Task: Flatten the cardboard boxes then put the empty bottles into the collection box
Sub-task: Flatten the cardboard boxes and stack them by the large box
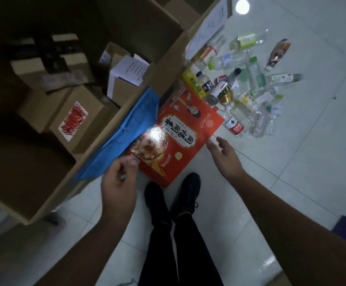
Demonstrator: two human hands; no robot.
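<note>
Fingers of the left hand (119, 178) curl inward at the near corner of the red carton (180, 139), but blur hides whether they pinch the card or only hover over it, so I cannot tell; the right hand (225, 153) is loosely spread, fingers relaxed and holding nothing, its fingertips just beside the carton's right edge; both forearms are bare; between them stand two black shoes (172, 197) on a floor (291, 162) of pale glossy tiles, which shows a round bright reflection (242, 6); the room is dim; the red carton lies flat on the tiles just ahead of the shoes, its long axis running away from the person and slanting right towards the bottles (244, 91), its printed bowl at the near end and its lettering upside down from this view; its left side lies against a large cardboard box (50, 199) whose rim carries a blue sheet (126, 139); smaller brown boxes (79, 120) sit inside it; the bottles, mostly clear plastic, lie heaped on the floor just beyond the carton's far end.
</note>
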